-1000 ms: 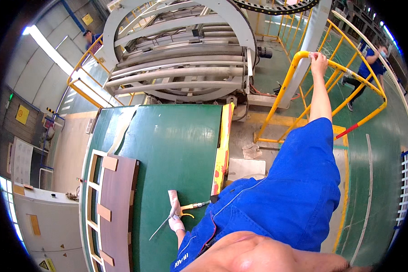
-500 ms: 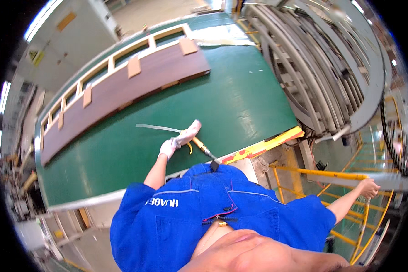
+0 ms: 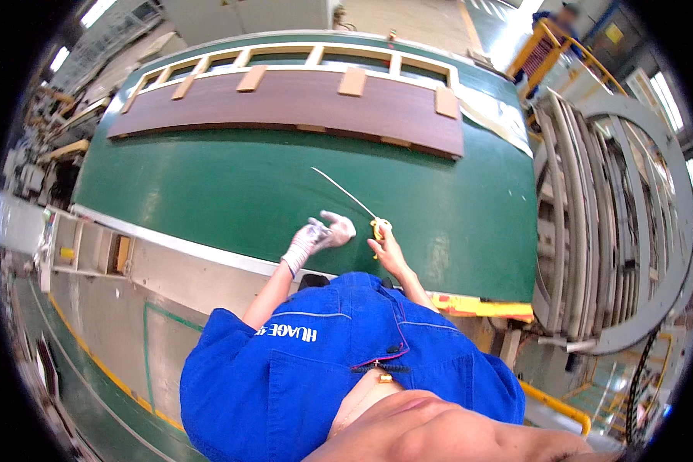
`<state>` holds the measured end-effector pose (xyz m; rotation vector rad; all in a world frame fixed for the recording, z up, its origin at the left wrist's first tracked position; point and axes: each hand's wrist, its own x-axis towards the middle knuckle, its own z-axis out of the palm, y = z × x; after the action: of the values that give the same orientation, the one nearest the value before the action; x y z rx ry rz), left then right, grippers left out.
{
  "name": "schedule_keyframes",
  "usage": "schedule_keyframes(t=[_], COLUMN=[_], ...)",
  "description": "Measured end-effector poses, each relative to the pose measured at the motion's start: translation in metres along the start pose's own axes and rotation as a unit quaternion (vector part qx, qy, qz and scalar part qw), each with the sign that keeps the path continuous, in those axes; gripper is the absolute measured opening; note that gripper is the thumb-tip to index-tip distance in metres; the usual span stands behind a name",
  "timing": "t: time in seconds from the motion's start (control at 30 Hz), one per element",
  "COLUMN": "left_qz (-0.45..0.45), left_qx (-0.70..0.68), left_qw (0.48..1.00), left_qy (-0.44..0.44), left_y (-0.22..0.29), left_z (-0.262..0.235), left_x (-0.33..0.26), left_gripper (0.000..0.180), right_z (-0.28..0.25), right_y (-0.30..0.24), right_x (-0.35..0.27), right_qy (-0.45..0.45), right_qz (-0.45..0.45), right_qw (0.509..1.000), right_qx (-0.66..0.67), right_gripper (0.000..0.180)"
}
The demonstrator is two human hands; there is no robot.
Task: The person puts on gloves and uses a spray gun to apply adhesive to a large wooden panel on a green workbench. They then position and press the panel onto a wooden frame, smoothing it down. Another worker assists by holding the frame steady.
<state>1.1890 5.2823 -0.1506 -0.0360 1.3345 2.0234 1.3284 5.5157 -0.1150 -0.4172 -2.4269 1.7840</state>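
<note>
My right hand (image 3: pixel 390 250), bare, is closed around a yellow air blow gun (image 3: pixel 378 226) over the green tabletop (image 3: pixel 246 185). The gun's long thin nozzle (image 3: pixel 343 190) points away and to the left. My left hand (image 3: pixel 309 235), in a white and grey knitted glove, is beside it but apart from the gun. Its fingers are bent around what looks like a loose white glove (image 3: pixel 339 229), slightly blurred. Farther back lies a long dark brown panel (image 3: pixel 285 104) with several small tan blocks (image 3: pixel 252 78) along it.
Behind the panel is a pale wooden frame (image 3: pixel 316 55). A large grey ring-shaped machine with rollers (image 3: pixel 574 200) stands at the right. Yellow-and-red tape (image 3: pixel 481 306) marks the near right table edge. A person (image 3: pixel 550 46) is by a yellow railing at the far right.
My right hand has come from the far right side to the blow gun and taken hold of it. My left hand has let go of the gun. The view has turned rightward.
</note>
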Motion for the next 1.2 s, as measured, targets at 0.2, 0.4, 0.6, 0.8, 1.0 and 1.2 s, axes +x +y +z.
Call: schedule_keyframes(t=[0.2, 0.4, 0.6, 0.8, 1.0, 1.2], left_qz=[-0.052, -0.198, -0.3, -0.311, -0.262, -0.251], left_qx=[-0.128, -0.205, -0.25, -0.35, -0.357, -0.383], left_qw=[0.981, 0.93, 0.897, 0.876, 0.883, 0.853], left_qy=[-0.136, -0.23, -0.205, -0.114, -0.156, -0.251], left_y=[0.064, 0.008, 0.025, -0.004, 0.012, -0.009], left_z=[0.075, 0.094, 0.142, 0.175, 0.176, 0.172], left_x=[-0.068, -0.044, -0.035, -0.015, -0.021, -0.021], left_gripper=[0.026, 0.047, 0.048, 0.024, 0.026, 0.034], right_z=[0.029, 0.043, 0.026, 0.013, 0.021, -0.011], right_y=[-0.071, -0.045, -0.022, -0.002, 0.009, 0.024], right_x=[0.021, -0.01, -0.005, 0.001, 0.021, 0.032], right_qy=[-0.329, -0.181, 0.133, 0.26, 0.261, 0.335], right_qz=[0.18, 0.166, 0.127, 0.192, 0.181, 0.232], right_qw=[0.86, 0.85, 0.962, 0.937, 0.944, 0.907], right_qx=[0.346, 0.466, 0.202, 0.132, 0.092, 0.104], right_gripper=[0.073, 0.053, 0.036, 0.037, 0.041, 0.036])
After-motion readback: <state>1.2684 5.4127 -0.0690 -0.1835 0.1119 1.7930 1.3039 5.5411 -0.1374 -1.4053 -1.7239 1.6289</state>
